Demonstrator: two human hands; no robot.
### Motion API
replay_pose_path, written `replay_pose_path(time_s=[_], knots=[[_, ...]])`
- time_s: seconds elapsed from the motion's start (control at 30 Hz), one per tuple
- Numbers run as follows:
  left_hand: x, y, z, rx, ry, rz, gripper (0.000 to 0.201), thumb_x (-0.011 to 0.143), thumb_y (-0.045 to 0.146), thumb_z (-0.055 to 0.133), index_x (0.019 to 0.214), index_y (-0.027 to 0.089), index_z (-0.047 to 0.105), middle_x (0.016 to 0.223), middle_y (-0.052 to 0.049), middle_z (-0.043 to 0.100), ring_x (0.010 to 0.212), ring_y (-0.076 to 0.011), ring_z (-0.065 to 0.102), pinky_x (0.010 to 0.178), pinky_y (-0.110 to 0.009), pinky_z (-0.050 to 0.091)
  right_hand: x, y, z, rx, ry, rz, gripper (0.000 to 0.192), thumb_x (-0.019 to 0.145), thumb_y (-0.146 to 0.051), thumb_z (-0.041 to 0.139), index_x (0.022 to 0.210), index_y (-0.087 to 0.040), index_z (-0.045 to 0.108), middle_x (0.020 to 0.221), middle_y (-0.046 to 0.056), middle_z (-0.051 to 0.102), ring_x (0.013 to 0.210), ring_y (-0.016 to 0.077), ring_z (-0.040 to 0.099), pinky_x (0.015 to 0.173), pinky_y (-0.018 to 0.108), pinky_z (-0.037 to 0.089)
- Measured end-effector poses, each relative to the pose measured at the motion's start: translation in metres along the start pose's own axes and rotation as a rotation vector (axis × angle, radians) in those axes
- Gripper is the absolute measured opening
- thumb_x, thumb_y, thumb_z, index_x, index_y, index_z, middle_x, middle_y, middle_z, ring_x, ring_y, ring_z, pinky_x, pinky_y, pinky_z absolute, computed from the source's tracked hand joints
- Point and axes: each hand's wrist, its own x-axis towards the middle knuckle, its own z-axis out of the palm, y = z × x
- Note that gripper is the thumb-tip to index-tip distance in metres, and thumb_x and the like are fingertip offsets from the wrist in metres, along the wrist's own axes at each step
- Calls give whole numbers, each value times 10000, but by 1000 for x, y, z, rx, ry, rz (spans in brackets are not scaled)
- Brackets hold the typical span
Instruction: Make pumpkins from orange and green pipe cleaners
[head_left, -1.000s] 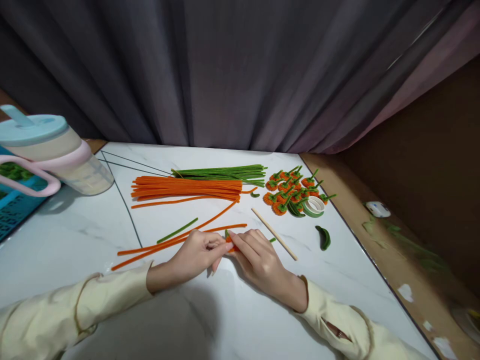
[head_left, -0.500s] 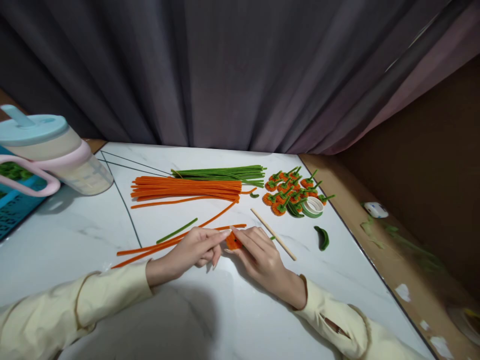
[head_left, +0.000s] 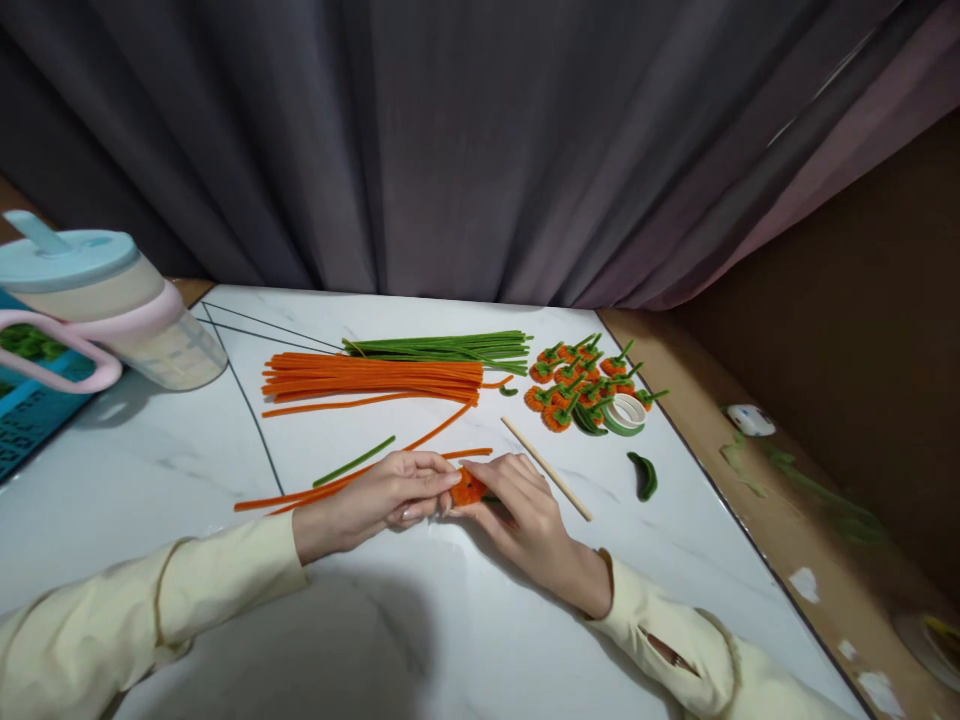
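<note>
Since a second ago the orange coil [head_left: 468,487] between the fingertips has grown from a sliver into a small round wad, and the loose orange stem [head_left: 330,488] trailing leftward has drawn in shorter; the winding looks well along.

Far left of the hands stands one lidded cup [head_left: 112,310] with a pink handle, beside one blue basket [head_left: 30,410]. The left hand [head_left: 375,500] is closed narrow, thumb and fingers pinching the coil's left edge. One short green stem [head_left: 354,461] lies just beyond it, and farther back rest one bundle of orange stems [head_left: 371,378] and one bundle of green stems [head_left: 442,347], too many to count singly. The right hand [head_left: 521,505] curls around the coil from the right, gripping it just above the bench [head_left: 450,640]. Just beyond this hand lies one wooden stick [head_left: 546,468]. Farther right sit roughly a dozen finished orange pieces [head_left: 574,380], one tape roll [head_left: 628,411] and one curled green bit [head_left: 645,476].
</note>
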Motion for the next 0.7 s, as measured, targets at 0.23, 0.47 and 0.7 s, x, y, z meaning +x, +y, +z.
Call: replay_pose_path(time_s=[0.23, 0.47, 0.7], knots=[[0, 7, 0, -132, -166, -173, 350, 746, 414, 728, 842, 133, 541, 460, 107, 334, 387, -20, 115, 356, -171, 53, -1, -1, 1, 27, 15, -27, 213, 932, -274, 526, 1092, -135, 549, 747, 64, 600, 676, 190, 525, 601, 326, 417], [-1, 4, -1, 13, -94, -66, 354, 751, 414, 714, 876, 120, 560, 474, 78, 463, 342, -9, 225, 341, -166, 111, 0, -2, 2, 130, 19, -12, 195, 905, -255, 575, 1060, -137, 577, 739, 52, 603, 672, 178, 535, 608, 317, 430], [0, 3, -5, 128, -85, -14, 262, 814, 369, 648, 879, 128, 569, 541, 24, 590, 308, -29, 375, 333, -163, 223, 0, 0, 2, 125, -10, 20, 275, 896, -286, 592, 1134, -161, 532, 830, 68, 639, 729, 192, 569, 655, 334, 454]])
